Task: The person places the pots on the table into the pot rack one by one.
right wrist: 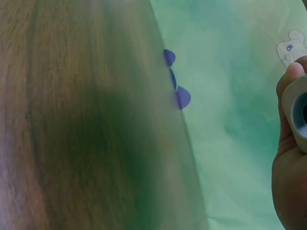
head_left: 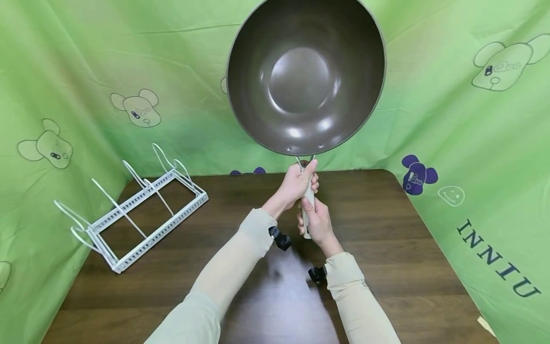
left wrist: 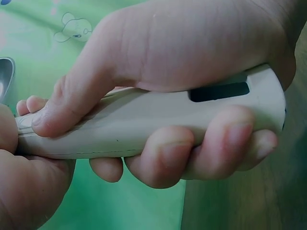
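Observation:
A dark brown wok (head_left: 302,28) is held up above the table's far edge, its inside facing me and its top cut off by the head view. My left hand (head_left: 296,184) grips its beige handle (head_left: 306,220) close to the pan, thumb pointing up along it. Just below, my right hand (head_left: 317,222) is wrapped round the lower part of the handle. The left wrist view shows fingers curled round the handle (left wrist: 120,127), with a dark hanging slot near its end. At the right wrist view's edge, the round handle end (right wrist: 290,108) shows beside a hand.
A white metal rack (head_left: 148,243) with upright wire dividers lies on the left of the brown wooden table (head_left: 404,267). Green curtain (head_left: 429,119) with bear-head prints surrounds the table at the back and sides. Black wrist cameras (head_left: 281,239) sit at both cuffs.

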